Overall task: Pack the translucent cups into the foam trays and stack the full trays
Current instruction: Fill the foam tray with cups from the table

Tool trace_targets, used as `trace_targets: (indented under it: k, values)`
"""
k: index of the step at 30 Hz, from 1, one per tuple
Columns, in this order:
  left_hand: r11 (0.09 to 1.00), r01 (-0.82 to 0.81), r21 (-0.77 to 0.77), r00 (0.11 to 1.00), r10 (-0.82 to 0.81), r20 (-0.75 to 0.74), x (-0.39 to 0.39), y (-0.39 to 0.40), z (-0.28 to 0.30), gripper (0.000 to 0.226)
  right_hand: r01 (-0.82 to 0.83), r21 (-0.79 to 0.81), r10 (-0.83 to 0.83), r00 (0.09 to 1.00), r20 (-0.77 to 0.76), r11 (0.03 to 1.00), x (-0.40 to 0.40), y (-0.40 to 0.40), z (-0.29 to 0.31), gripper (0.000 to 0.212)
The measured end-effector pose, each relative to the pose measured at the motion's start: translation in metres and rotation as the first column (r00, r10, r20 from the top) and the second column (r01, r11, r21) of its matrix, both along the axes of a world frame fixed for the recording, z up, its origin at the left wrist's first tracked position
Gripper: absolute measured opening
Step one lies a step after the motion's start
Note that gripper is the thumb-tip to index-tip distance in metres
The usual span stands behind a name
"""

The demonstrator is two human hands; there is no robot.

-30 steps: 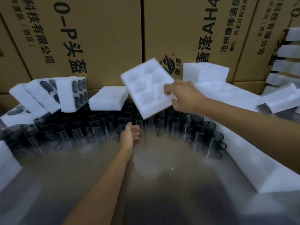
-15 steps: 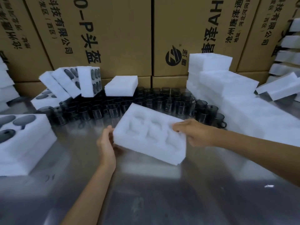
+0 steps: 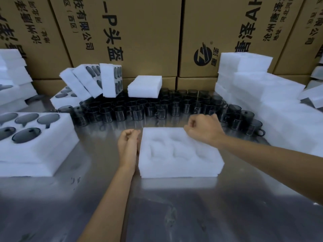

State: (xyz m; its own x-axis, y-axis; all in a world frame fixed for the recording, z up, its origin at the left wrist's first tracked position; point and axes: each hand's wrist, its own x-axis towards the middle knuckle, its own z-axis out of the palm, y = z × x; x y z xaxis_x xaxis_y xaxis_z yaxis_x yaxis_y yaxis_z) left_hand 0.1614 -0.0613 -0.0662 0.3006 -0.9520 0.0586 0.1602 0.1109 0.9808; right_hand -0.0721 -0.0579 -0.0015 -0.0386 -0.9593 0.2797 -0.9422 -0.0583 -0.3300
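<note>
While the head view looks down on a shiny metal table [image 3: 174,215], an empty foam tray [image 3: 180,154] lies flat at its middle, its moulded pockets facing up and holding nothing. The left hand [image 3: 128,145] sits just beside the tray's left edge, fingers curled inward and holding nothing; whether it touches the foam cannot be told. The right hand [image 3: 203,131] hangs over the tray's far right corner as a loose fist, also holding nothing.

Behind the tray, rows of dark translucent cups [image 3: 139,110] with handles stand upright across the table. At the left, a filled tray [image 3: 35,137] rests on top of another foam tray, cups seated in its pockets. Further back, more filled trays [image 3: 92,81] lean on edge, and a plain foam block [image 3: 144,86] rests on the cups. At the right, a stack of white foam trays [image 3: 262,91] stands in front of cardboard boxes [image 3: 139,32].
</note>
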Motion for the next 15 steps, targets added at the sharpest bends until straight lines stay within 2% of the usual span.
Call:
trace_targets:
  k: [3, 5, 9, 12, 15]
  values:
    - [0.993, -0.115, -0.005, 0.989, 0.114, -0.094, 0.006, -0.015, -0.001, 0.015, -0.003, -0.006, 0.003, 1.0, -0.001, 1.0, 0.008, -0.028, 0.004, 0.013]
    - [0.991, -0.132, -0.017, 0.99, 0.131, -0.058, 0.006, -0.022, -0.002, 0.017, 0.005, 0.041, -0.003, 0.999, -0.042, 0.999, 0.015, -0.049, 0.004, 0.012]
    - [0.981, -0.189, -0.044, 0.981, 0.187, -0.041, 0.001, -0.03, -0.004, 0.02, 0.063, 0.033, -0.06, 0.995, -0.079, 0.997, 0.034, -0.086, -0.004, 0.028]
    - [0.979, -0.196, -0.048, 0.98, 0.194, -0.048, 0.001, -0.034, -0.005, 0.023, 0.077, 0.131, -0.073, 0.997, -0.036, 0.988, 0.047, -0.114, -0.011, 0.046]
    - [0.982, -0.18, -0.059, 0.983, 0.177, -0.058, 0.001, -0.035, -0.005, 0.024, 0.07, 0.172, -0.072, 0.997, 0.009, 0.983, 0.054, -0.138, -0.014, 0.043]
